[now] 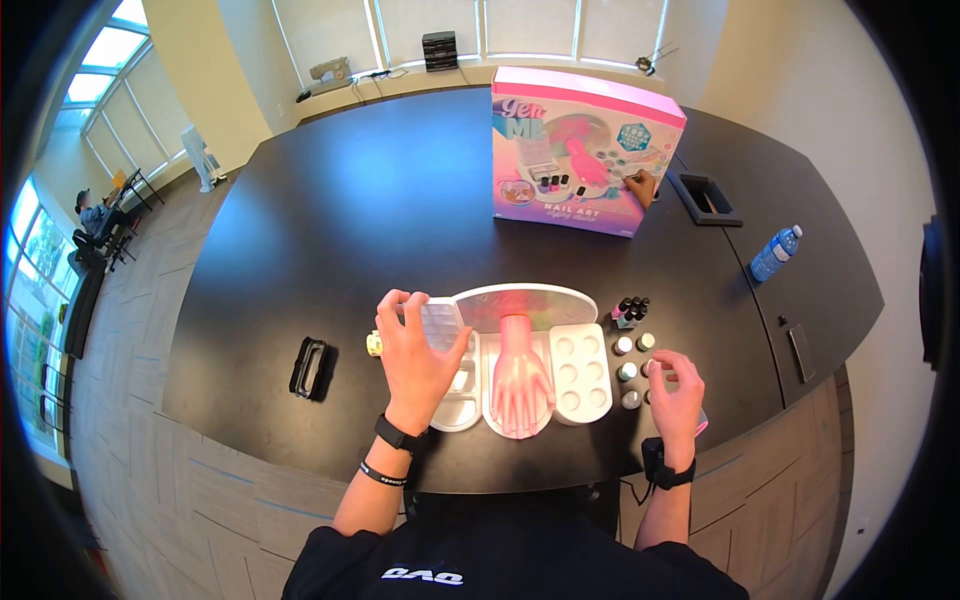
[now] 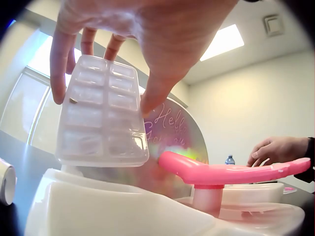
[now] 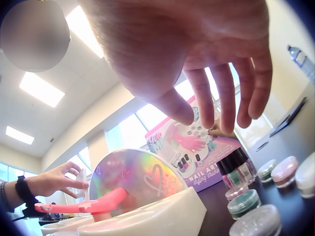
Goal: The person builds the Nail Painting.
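My left hand [image 1: 418,365] grips a clear compartment case [image 1: 442,325] by its edges, standing it upright above the left part of the white tray [image 1: 455,415]. In the left wrist view the case [image 2: 103,113] shows two columns of cells, with a small dark speck in one. A pink model hand [image 1: 518,375] lies palm down in the tray's middle, before a shiny rounded backboard [image 1: 530,300]. My right hand [image 1: 677,395] hovers over the small round jars [image 1: 623,345], fingers loosely bent and holding nothing. Polish bottles [image 3: 236,169] with black caps stand behind the jars.
Behind the tray stands a pink box [image 1: 585,150]. A black case [image 1: 312,368] lies at the left, and a small yellow-and-white item [image 1: 374,344] is beside my left hand. A water bottle [image 1: 775,254] and a phone [image 1: 800,353] are at the right. Someone sits far left.
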Demonstrator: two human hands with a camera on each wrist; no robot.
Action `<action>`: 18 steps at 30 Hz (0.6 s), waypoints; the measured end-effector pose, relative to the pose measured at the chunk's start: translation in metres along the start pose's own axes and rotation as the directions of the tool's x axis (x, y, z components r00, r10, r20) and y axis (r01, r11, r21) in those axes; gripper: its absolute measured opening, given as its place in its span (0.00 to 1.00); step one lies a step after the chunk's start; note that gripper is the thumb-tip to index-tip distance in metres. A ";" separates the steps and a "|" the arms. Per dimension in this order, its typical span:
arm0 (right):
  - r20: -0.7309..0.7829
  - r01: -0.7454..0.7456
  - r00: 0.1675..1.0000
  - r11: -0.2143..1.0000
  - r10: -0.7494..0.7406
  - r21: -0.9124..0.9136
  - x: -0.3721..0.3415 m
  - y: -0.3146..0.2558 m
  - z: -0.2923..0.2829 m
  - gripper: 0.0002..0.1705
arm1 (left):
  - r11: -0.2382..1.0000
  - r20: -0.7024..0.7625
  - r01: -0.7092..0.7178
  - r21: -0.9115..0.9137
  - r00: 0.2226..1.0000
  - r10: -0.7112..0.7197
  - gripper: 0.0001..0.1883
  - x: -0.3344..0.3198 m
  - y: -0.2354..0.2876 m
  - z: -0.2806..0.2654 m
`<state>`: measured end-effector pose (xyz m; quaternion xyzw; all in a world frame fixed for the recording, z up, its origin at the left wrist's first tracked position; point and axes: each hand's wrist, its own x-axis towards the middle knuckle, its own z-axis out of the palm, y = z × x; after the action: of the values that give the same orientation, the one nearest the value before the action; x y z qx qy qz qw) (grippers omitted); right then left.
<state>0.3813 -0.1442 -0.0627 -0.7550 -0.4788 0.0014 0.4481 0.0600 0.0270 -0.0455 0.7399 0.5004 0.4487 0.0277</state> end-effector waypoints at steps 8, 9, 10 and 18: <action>0.009 -0.018 1.000 1.000 0.018 0.006 -0.002 -0.002 0.001 0.10 | 0.999 0.016 -0.023 0.036 1.000 0.022 0.39 -0.005 0.006 0.006; 0.013 -0.019 1.000 1.000 0.019 0.007 -0.002 -0.003 0.001 0.10 | 0.999 0.017 -0.027 0.043 1.000 0.026 0.38 -0.005 0.006 0.007; 0.013 -0.018 1.000 1.000 0.018 0.007 -0.002 -0.003 0.001 0.10 | 0.998 0.018 -0.031 0.049 0.999 0.030 0.38 -0.006 0.005 0.008; 0.017 -0.011 1.000 1.000 0.011 0.014 -0.003 -0.003 0.002 0.10 | 0.997 0.041 -0.015 0.080 0.999 0.012 0.37 -0.010 0.006 0.013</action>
<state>0.3765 -0.1448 -0.0630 -0.7544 -0.4784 0.0138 0.4492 0.0727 0.0218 -0.0570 0.7528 0.5123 0.4133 0.0048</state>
